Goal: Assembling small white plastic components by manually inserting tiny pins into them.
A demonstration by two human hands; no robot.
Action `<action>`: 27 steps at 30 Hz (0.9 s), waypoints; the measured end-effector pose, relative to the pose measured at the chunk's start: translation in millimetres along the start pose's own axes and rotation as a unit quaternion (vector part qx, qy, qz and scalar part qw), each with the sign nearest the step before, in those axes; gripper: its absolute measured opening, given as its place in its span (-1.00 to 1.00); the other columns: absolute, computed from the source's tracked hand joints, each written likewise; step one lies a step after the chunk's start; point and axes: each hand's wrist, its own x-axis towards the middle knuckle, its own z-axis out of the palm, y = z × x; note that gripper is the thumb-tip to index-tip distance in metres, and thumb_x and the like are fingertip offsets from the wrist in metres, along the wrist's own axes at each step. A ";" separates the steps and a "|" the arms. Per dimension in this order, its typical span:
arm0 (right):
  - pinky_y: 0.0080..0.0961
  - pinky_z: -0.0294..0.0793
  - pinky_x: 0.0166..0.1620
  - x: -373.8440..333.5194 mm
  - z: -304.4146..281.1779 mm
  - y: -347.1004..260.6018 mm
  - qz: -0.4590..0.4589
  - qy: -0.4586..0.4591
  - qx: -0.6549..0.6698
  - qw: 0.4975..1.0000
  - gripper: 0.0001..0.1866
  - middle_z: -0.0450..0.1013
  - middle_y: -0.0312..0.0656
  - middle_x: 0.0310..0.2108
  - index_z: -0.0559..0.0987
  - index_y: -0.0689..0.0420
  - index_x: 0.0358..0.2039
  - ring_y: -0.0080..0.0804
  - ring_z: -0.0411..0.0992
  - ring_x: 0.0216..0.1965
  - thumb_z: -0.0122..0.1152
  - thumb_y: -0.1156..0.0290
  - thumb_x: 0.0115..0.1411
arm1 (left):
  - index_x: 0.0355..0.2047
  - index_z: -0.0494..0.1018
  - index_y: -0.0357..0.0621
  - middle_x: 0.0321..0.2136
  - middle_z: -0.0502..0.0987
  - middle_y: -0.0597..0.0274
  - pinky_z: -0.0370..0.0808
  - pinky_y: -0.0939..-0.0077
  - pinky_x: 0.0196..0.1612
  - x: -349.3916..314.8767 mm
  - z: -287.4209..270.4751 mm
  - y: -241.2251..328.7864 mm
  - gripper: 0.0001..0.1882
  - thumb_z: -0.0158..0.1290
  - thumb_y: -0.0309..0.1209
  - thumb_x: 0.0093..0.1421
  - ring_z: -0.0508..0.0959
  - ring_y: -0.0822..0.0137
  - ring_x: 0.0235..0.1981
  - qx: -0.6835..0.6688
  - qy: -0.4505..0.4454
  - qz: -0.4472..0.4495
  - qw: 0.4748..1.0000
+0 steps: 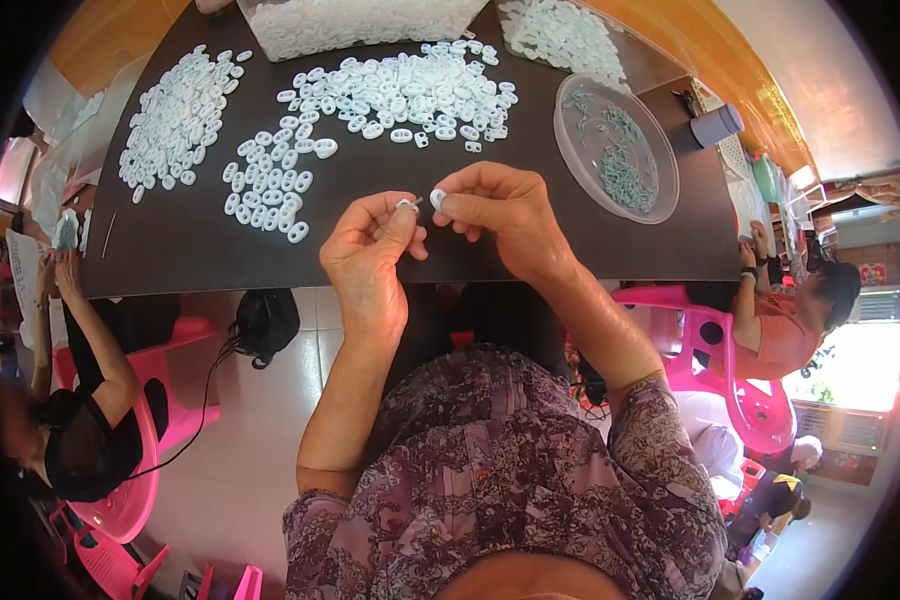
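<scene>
Over the near edge of the dark table, my left hand (370, 238) and my right hand (507, 212) face each other, fingertips a little apart. Between the thumb and fingers of my right hand is a white oval plastic piece (437, 199). My left hand pinches a small white piece (406, 204), mostly hidden by the fingers; a thin bit sticks out of it toward the right hand. Nearest to them lies a loose group of white two-hole oval pieces (268, 185). Behind the hands a larger heap of similar pieces (400, 92) spreads out.
Another white heap (178, 120) covers the table's far left. A clear round tray (568, 150) with small grey-green screw-like parts stands right. Bins of white pieces (365, 25) line the back. A grey cylinder (716, 126) is at far right. People sit on pink chairs (760, 415) both sides.
</scene>
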 end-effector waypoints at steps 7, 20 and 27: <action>-0.75 0.31 -0.46 0.7 0.5 0.9 -0.008 0.026 0.028 0.999 -0.82 0.50 -0.22 -0.50 0.56 0.27 -0.32 -0.64 0.39 -0.52 0.23 0.48 0.05 | -0.28 0.47 -0.36 -0.50 0.46 0.26 0.40 0.69 -0.56 -7.6 5.6 3.4 -0.86 0.05 -0.60 0.12 0.45 0.51 -0.56 0.024 -0.007 0.021 0.999; -0.77 0.32 -0.47 -2.4 7.9 6.7 -0.073 0.038 -0.036 0.996 -0.85 0.49 -0.30 -0.52 0.57 0.23 -0.33 -0.70 0.36 -0.52 0.23 0.51 0.05 | -0.33 0.46 -0.39 -0.53 0.46 0.26 0.40 0.68 -0.56 -11.5 6.9 3.4 -0.89 0.04 -0.61 0.12 0.45 0.49 -0.57 0.045 -0.006 0.013 0.999; -0.77 0.33 -0.43 -4.3 12.0 7.4 -0.092 0.049 -0.069 0.992 -0.85 0.49 -0.33 -0.49 0.56 0.25 -0.32 -0.73 0.35 -0.48 0.22 0.55 0.06 | -0.33 0.46 -0.40 -0.52 0.46 0.25 0.39 0.69 -0.55 -12.7 6.4 2.4 -0.90 0.03 -0.62 0.12 0.44 0.50 -0.57 0.046 0.000 0.016 0.999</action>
